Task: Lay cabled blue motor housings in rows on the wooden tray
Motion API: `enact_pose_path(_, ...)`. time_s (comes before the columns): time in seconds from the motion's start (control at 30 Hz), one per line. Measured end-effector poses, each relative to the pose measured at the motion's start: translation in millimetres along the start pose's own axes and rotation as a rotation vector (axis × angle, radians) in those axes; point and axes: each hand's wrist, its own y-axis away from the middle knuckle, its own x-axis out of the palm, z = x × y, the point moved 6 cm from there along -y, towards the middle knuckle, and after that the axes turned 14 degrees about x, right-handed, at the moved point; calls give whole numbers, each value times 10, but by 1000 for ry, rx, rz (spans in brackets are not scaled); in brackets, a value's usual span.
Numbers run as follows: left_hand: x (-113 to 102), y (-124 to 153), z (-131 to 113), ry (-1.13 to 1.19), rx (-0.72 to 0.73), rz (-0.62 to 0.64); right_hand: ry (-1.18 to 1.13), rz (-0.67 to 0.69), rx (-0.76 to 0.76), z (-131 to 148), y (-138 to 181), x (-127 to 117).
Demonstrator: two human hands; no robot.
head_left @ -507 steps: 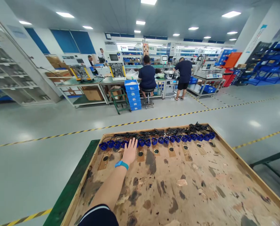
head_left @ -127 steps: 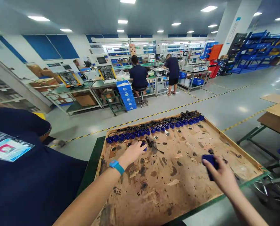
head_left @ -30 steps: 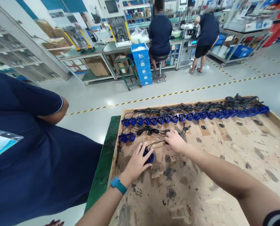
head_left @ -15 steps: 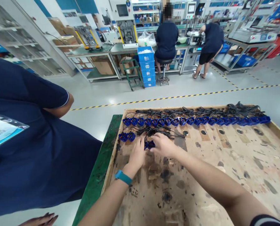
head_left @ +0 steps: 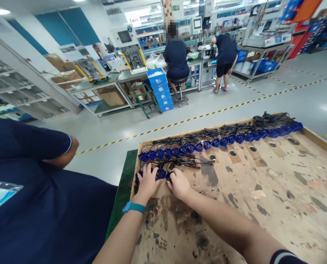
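Blue plastic housings (head_left: 183,149) with round openings and black cables stand in a long row along the far side of a shallow wooden tray (head_left: 235,194). A shorter row sits in front, at the tray's left end. My left hand (head_left: 147,183) lies over this front row with fingers spread, covering some of it. Beside its thumb is one blue housing (head_left: 160,173). Just right of that, my right hand (head_left: 179,184) has its fingers closed on another blue housing (head_left: 168,176), mostly hidden by them. Black cables (head_left: 182,161) lie between the two rows.
At left, close by, stands a person in a navy shirt (head_left: 50,198). The tray's raised wooden rim (head_left: 320,141) surrounds the parts, and a green table edge (head_left: 122,194) shows beyond it. Two people work at far benches, near stacked blue crates (head_left: 162,90).
Both hands have shifted left along the front row. My left hand has spread over the housings at the left end, and the right hand's housing now stands close to them. The view has tilted.
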Motion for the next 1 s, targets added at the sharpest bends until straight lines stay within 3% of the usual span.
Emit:
enact_pose_path(0.13,-3,78,-59,-48,-17,52,-94,-31,57,-32,-22,68)
enact_pose_path(0.3,-10,136,-111,-95,-80,58,-100,103,256,139,-115,95)
enact_pose_path(0.4,-16,133,-115,-115,-80,41,-90,134,263,135,-32,-30)
enact_pose_path(0.53,-11,131,-168,-122,-43,-17,139,6,120,-254,95,-420)
enact_pose_path(0.63,-14,108,-306,-105,61,-126,322,-83,145,-746,-1,-721)
enact_pose_path(0.73,3,61,-415,-101,98,-183,395,-34,142,-1081,-240,-862)
enact_pose_path(0.9,52,4,-472,-104,43,-152,385,17,61,-1163,-536,-984)
enact_pose_path(1.0,56,11,-482,-93,-7,-115,373,-31,87,-1106,-392,-1044)
